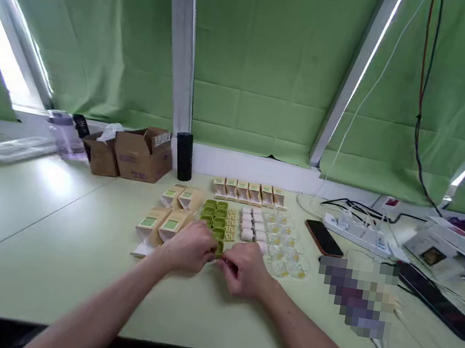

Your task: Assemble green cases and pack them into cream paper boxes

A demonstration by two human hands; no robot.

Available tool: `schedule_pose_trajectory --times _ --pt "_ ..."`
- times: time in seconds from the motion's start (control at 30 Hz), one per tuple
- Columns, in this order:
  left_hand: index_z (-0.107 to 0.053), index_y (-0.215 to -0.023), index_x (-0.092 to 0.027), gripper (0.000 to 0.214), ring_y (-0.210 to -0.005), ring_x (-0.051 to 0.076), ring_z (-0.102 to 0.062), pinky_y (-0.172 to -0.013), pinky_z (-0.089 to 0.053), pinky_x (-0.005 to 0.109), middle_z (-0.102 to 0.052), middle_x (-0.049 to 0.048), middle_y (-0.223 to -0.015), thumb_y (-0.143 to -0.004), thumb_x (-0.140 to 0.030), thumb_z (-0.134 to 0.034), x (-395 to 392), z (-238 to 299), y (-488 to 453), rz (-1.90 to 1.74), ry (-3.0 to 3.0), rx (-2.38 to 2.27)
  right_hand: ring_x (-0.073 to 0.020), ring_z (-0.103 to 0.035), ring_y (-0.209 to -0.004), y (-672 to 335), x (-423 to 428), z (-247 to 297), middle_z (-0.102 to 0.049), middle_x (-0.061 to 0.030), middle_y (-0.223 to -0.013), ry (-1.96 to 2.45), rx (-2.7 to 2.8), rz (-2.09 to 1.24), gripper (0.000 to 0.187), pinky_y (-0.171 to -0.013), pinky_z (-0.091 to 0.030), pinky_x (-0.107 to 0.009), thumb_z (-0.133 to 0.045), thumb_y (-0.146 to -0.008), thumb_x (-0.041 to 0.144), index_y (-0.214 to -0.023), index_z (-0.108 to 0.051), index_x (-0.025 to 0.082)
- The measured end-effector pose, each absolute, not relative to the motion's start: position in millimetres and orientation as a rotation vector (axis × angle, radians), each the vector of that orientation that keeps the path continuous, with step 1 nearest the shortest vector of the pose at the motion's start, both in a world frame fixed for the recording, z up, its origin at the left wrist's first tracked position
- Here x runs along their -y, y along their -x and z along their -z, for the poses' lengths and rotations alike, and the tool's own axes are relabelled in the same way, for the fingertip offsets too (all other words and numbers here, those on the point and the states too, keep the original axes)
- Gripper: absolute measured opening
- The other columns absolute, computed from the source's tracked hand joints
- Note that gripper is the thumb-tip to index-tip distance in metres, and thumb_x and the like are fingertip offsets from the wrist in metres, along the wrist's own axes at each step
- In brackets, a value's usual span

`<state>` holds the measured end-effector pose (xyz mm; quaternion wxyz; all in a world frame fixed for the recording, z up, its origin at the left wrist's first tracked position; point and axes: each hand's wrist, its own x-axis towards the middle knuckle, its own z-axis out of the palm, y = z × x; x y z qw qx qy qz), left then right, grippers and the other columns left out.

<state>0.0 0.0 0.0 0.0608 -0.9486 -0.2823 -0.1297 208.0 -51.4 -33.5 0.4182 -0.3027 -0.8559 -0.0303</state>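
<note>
And here, at the middle of the counter (78, 285), well in from the near edge, both hands are brought together. The left hand (194, 245) is curled narrow, its fingers drawn in; the right hand (246, 267) is closed just as narrow, its fingertips set facing it. Between them a small piece (213, 260) seems to be pinched, too blurred to be named, its long axis not to be made out.

Now the key relation: the front green cup (219, 248) is seen just beyond the meeting fingertips, toward the counter's far edge. It is partly covered, so whether it is touched cannot be told; neither hand can be called clearly nearer. Behind it, a block of green cups (219, 223) is laid out, its long axis run toward the far edge.

To the right of the cups, small cream pieces (230, 225) are lined up, then pale cylinders (247, 234) in two columns, one partly hidden by the right hand, then clear plastic containers (284, 242). On the left hand's side, four kraft card boxes (152, 223) are grouped; near the far edge, a row of smaller card boxes (249, 193) is ranged. Toward the right edge, a phone (323, 238) is laid beside a power strip (355, 233).
</note>
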Motion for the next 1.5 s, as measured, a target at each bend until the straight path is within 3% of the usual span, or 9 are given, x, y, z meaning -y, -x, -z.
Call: schedule_pose_trajectory --times 0.6,0.8,0.97,1.13,1.5 --pt "-0.064 -0.067 -0.020 0.014 -0.060 0.019 -0.056 -0.066 -0.033 0.034 -0.064 0.0018 -0.061 -0.078 -0.012 -0.063 0 6 4 0.637 2.886 0.695 -0.0142 -0.045 -0.049 -209 47 26 -0.055 0.0008 -0.054 0.847 2.048 0.175 0.027 -0.054 -0.024 -0.031 -0.056 -0.091 0.021 -0.064 -0.054 0.022" --pt "-0.065 -0.075 -0.019 0.014 -0.062 0.019 -0.056 -0.065 -0.035 0.034 -0.064 0.0023 -0.065 -0.085 -0.012 -0.059 1 2 3 0.856 2.849 0.585 -0.0177 -0.058 -0.059 -210 46 26 -0.068 -0.0023 -0.069 0.881 1.916 0.216 0.011 -0.059 -0.037 -0.031 -0.057 -0.093 0.018 -0.091 -0.067 0.022" --pt "-0.066 -0.088 -0.020 0.011 -0.069 0.020 -0.058 -0.065 -0.038 0.034 -0.067 0.0039 -0.073 -0.093 -0.014 -0.059 -1 -1 1 1.082 2.765 0.529 -0.0241 -0.066 -0.082 -212 44 23 -0.072 -0.0072 -0.090 0.904 1.799 0.204 0.028 -0.070 -0.051 -0.035 -0.054 -0.093 0.012 -0.117 -0.064 0.021" --pt "-0.068 -0.093 -0.020 0.011 -0.070 0.020 -0.059 -0.064 -0.042 0.033 -0.068 0.0035 -0.072 -0.095 -0.012 -0.061 -3 2 -1 1.275 2.629 0.532 -0.0272 -0.068 -0.100 -214 41 24 -0.071 -0.0094 -0.108 0.900 1.758 0.142 0.042 -0.082 -0.059 -0.042 -0.054 -0.090 0.010 -0.129 -0.058 0.024" --pt "-0.069 -0.101 -0.021 0.012 -0.081 0.022 -0.064 -0.075 -0.053 0.037 -0.073 0.0051 -0.081 -0.097 -0.010 -0.064 -6 8 -3 1.348 2.424 0.507 -0.0313 -0.065 -0.120 -213 37 35 -0.067 -0.0126 -0.131 0.923 1.755 -0.046 0.054 -0.100 -0.059 -0.050 -0.066 -0.091 0.022 -0.143 -0.051 0.026"
